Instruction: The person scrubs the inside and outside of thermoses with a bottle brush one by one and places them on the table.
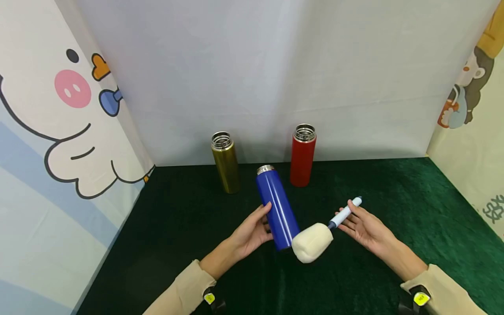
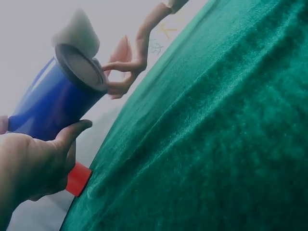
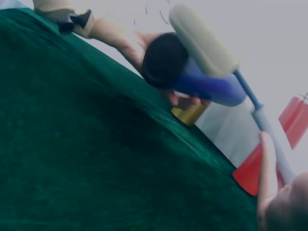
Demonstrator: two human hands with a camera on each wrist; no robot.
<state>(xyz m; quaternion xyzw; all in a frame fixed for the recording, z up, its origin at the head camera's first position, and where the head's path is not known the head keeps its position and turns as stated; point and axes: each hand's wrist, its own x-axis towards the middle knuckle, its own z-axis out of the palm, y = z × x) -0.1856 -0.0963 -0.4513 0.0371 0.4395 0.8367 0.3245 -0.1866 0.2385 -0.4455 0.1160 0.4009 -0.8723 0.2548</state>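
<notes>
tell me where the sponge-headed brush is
In the head view, the sponge-headed brush is right of centre, held in the right hand, its sponge end beside the lower end of the blue bottle.

right wall (image 1: 472, 162): dark lettering (image 1: 494, 209), illegible | 2 yellow wrist labels (image 1: 421, 299): unreadable

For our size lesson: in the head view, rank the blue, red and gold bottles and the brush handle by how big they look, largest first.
1. Blue bottle, perhaps helped by nearness
2. Red bottle and gold bottle: too alike to rank
3. Brush handle
</notes>
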